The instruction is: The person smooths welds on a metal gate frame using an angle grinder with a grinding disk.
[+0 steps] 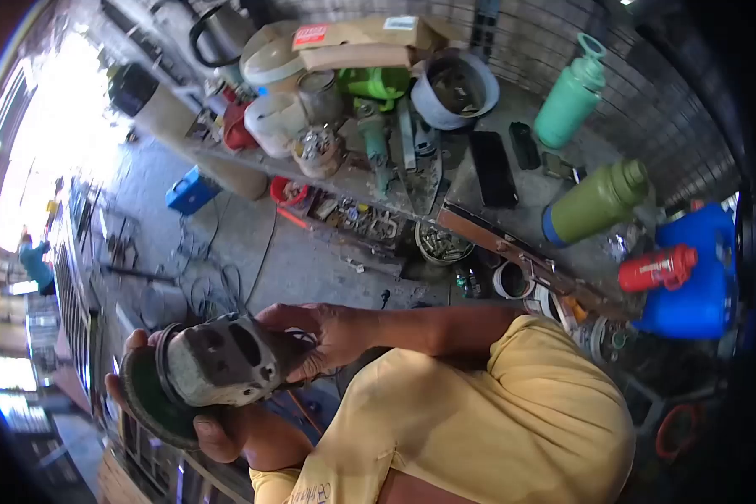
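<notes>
An angle grinder [223,361] with a dusty grey gear head is held in front of my yellow shirt, at the lower left. A round green disc [147,399] is on its left end. My left hand [218,437] is closed around the disc, its thumb on the near edge and fingertips showing past the far rim. My right hand [315,336] is wrapped round the grinder's body behind the gear head. Part of the body is hidden by that hand.
A cluttered bench [496,189] carries a phone [493,168], a green flask [596,202], a teal bottle [569,97], and a white bucket [454,88]. A blue jerrycan [689,286] stands at right. Cables [218,290] lie on the floor. A person [36,260] is far left.
</notes>
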